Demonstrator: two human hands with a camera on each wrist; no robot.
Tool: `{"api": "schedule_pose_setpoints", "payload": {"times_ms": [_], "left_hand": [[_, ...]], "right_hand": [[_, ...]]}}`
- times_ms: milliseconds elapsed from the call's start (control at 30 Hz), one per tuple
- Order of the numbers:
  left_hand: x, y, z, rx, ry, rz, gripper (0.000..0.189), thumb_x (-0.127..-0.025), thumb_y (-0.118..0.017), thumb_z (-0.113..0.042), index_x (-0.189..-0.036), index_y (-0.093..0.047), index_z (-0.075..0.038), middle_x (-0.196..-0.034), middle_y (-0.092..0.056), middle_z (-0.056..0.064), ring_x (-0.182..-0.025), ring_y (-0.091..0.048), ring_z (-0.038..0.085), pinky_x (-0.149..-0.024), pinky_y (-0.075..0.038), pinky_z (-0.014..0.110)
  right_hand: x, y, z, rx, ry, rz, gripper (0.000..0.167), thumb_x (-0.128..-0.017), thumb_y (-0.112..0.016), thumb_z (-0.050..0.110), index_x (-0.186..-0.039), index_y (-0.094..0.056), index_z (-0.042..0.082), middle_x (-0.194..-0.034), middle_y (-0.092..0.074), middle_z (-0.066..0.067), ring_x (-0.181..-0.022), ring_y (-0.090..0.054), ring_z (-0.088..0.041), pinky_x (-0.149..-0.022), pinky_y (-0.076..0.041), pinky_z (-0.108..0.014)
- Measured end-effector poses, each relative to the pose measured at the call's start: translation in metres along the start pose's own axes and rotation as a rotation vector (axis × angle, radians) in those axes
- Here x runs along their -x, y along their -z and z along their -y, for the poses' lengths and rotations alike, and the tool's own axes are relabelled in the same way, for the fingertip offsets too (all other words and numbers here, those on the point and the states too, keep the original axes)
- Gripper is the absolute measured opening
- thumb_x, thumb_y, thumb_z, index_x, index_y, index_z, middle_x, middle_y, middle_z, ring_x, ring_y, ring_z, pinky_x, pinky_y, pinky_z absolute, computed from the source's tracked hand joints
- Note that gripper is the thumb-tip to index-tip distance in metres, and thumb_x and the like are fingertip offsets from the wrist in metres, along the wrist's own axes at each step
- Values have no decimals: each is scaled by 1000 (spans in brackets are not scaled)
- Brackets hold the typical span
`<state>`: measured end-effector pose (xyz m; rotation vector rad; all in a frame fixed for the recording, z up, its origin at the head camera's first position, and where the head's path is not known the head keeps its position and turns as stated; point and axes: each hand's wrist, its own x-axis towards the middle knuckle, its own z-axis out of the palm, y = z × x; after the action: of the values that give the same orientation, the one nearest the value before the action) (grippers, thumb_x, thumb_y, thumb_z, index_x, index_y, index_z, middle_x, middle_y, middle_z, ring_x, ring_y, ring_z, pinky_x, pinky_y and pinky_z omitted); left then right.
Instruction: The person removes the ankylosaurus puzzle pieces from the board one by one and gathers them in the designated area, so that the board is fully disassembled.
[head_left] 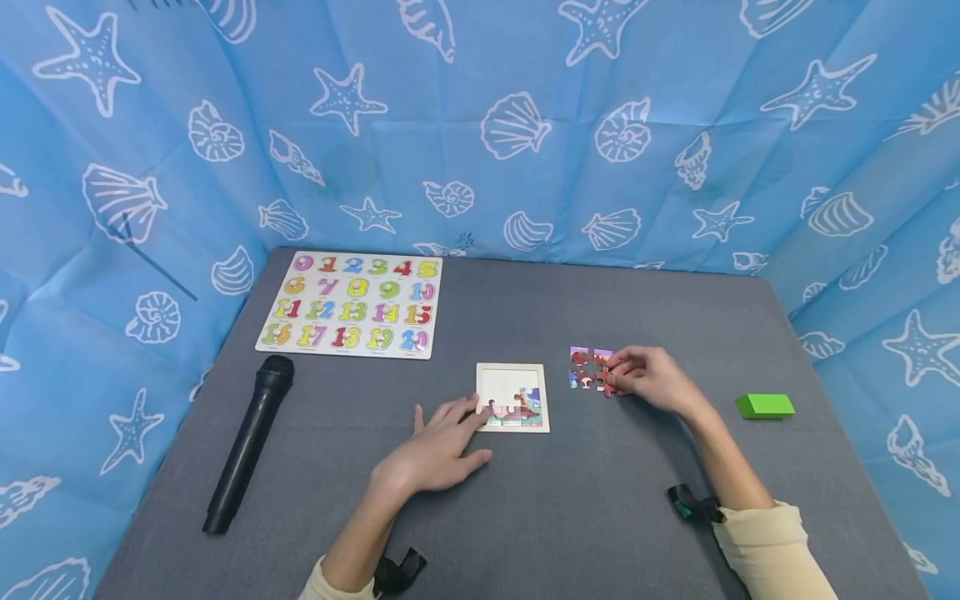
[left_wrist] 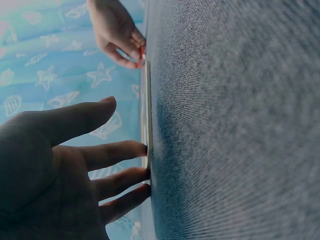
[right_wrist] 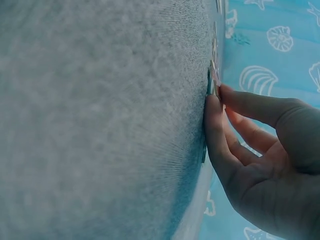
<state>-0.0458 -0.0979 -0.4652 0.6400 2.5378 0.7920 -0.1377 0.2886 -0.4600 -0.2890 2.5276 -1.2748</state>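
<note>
A small square wooden puzzle tray (head_left: 512, 367) lies mid-table, with joined picture pieces (head_left: 517, 412) along its bottom and right side. My left hand (head_left: 438, 450) rests its outstretched fingertips at the tray's lower left corner; the left wrist view shows these fingers against the tray's thin edge (left_wrist: 148, 100). Right of the tray, several loose jigsaw pieces (head_left: 580, 358) lie in a cluster. With thumb and fingers, my right hand (head_left: 652, 379) pinches a reddish jigsaw piece (head_left: 605, 386) at the cluster's lower right. In the right wrist view the pinched piece (right_wrist: 215, 82) shows edge-on at the fingertips.
A number puzzle board (head_left: 345, 305) lies at the back left. Below it is a black microphone (head_left: 247, 450), lying slantwise. A green block (head_left: 765, 406) sits on the far right of the grey table (head_left: 570, 517). Blue curtain (head_left: 465, 133) stands behind and at both sides.
</note>
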Motion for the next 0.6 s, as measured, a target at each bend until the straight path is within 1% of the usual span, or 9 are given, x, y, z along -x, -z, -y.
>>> {"api": "schedule_pose_setpoints", "payload": {"times_ms": [33,167,200,233,267,400,433,467,600], "left_hand": [[1,4,-5,7,15,13,66,-111,-60,-41,-169,-41,-19,-181,-29,10,-168,-26,38,-123,-5,90],[0,4,-5,11,26,21,65,-111,-60,-39,-169,-41,-19,-181,-29,9,-168,-26,37,-124,-4,89],[2,8,-10,17,36,29,65,-110,-62,-37,-169,-42,-18,-181,-29,9,-168,-26,38,-125,-3,88],[0,5,-6,10,24,20,65,-111,-60,-40,-169,-41,-19,-181,-29,9,-168,-26,37,-124,-5,89],[0,5,-6,6,21,18,65,-111,-60,-40,-169,-40,-19,-181,-29,9,-168,-26,37,-123,-5,89],[0,4,-6,-3,14,14,66,-111,-60,-42,-169,-41,-20,-181,-29,10,-167,-27,39,-122,-7,90],[0,5,-6,-3,19,19,66,-111,-60,-42,-169,-41,-20,-181,-29,10,-167,-27,39,-122,-6,90],[2,8,-12,3,34,31,66,-110,-63,-40,-169,-42,-19,-180,-30,11,-167,-27,40,-123,-5,89],[2,10,-15,-4,59,43,65,-110,-63,-38,-168,-42,-18,-180,-31,11,-167,-28,38,-125,-6,87]], "right_hand": [[0,0,1,22,-3,-8,24,-100,-75,2,-119,-70,-12,-100,-76,-24,-77,-72,-7,-68,-65,-27],[-1,-2,4,95,-19,-36,22,-100,-77,7,-117,-73,-7,-99,-77,-20,-78,-73,-8,-66,-63,-26],[-1,-2,5,110,-24,-43,22,-100,-78,8,-116,-74,-6,-99,-77,-20,-78,-74,-8,-65,-62,-25],[-1,-2,5,125,-27,-51,21,-100,-78,8,-116,-75,-5,-99,-77,-19,-79,-74,-9,-65,-62,-25],[-1,-3,6,136,-30,-57,21,-99,-78,8,-115,-75,-5,-99,-77,-19,-79,-74,-9,-64,-61,-24],[-2,-5,7,168,-46,-74,19,-98,-79,7,-114,-76,-3,-98,-77,-17,-78,-73,-10,-63,-59,-22],[-2,-5,7,176,-48,-77,18,-98,-79,7,-113,-77,-3,-98,-76,-17,-78,-72,-10,-63,-58,-22],[-2,-5,7,182,-49,-81,18,-98,-79,7,-113,-77,-3,-97,-76,-16,-78,-72,-11,-62,-58,-22],[-1,-5,7,189,-38,-92,18,-98,-80,8,-113,-77,-3,-97,-76,-17,-77,-72,-11,-62,-57,-21]]}}
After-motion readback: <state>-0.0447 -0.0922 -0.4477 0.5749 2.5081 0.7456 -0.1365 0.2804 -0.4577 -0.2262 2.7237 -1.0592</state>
